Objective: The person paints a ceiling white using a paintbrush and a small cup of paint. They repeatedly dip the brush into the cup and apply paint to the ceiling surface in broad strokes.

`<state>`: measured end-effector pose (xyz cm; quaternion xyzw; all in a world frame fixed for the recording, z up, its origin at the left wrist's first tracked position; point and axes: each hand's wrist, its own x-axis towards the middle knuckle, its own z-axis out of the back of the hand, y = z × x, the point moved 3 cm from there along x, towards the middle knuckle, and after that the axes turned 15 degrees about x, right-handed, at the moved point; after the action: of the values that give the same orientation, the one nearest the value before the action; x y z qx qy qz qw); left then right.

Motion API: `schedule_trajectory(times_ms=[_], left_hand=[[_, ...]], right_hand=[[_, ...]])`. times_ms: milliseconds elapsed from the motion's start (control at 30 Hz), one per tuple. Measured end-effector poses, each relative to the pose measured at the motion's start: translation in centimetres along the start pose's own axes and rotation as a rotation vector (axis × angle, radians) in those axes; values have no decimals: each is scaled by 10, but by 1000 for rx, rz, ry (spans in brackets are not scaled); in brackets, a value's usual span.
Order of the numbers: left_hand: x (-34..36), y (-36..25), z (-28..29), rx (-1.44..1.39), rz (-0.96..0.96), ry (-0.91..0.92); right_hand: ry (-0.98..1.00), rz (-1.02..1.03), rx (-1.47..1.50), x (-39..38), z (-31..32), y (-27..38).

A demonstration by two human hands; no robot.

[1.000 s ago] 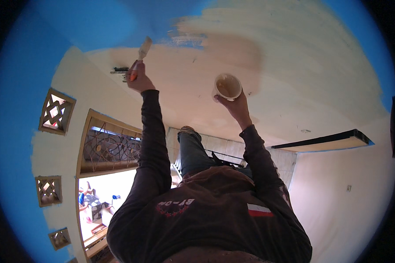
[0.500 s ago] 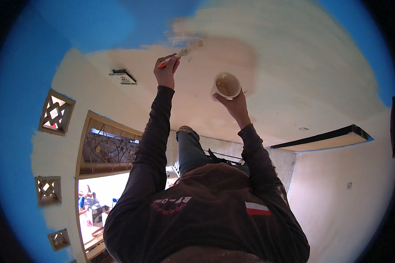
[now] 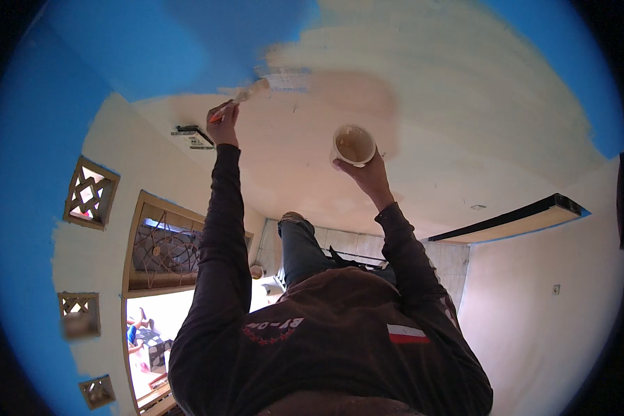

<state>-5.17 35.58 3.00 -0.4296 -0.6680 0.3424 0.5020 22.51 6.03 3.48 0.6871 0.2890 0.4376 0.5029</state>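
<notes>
My left hand (image 3: pixel 223 125) is closed around the orange handle of a paintbrush (image 3: pixel 254 90). The bristles are at the wall (image 3: pixel 319 114), where blue paint (image 3: pixel 215 48) meets a cream coat, beside a streaky white patch. My right hand (image 3: pixel 371 179) grips a pale round paint tub (image 3: pixel 338 156) from below and the side. Its open top faces the camera, and beige paint coats the inside. Both arms, in dark brown sleeves, are stretched out toward the wall.
A dark-edged switch fitting (image 3: pixel 194 136) sits close to my left hand. A black-edged shelf (image 3: pixel 513 218) juts out at right. On the left are a grilled window (image 3: pixel 170 243), patterned vent blocks (image 3: pixel 90 193) and a bright opening with a person's legs beyond. A socket (image 3: pixel 555 290) is at far right.
My left hand and the brush have moved left and slightly down, leaving a pale streak over the blue. The tub in my right hand has shifted slightly left and down.
</notes>
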Motion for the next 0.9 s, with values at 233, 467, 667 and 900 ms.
schedule_trajectory(times_ms=[233,467,667,900], left_hand=[[39,0,52,70,-139,-135],[20,-31,49,229,-256,-450],[-45,-31,-11,-80,-117,-371],[-86,-27,-88,-75,32,25]], right_hand=[[20,2,-44,9,0,0],[-8,-2,-19,-1,6,-6],[-13,-39,-10,-6,11,-12],[-25,-50,-53,-19,15,4]])
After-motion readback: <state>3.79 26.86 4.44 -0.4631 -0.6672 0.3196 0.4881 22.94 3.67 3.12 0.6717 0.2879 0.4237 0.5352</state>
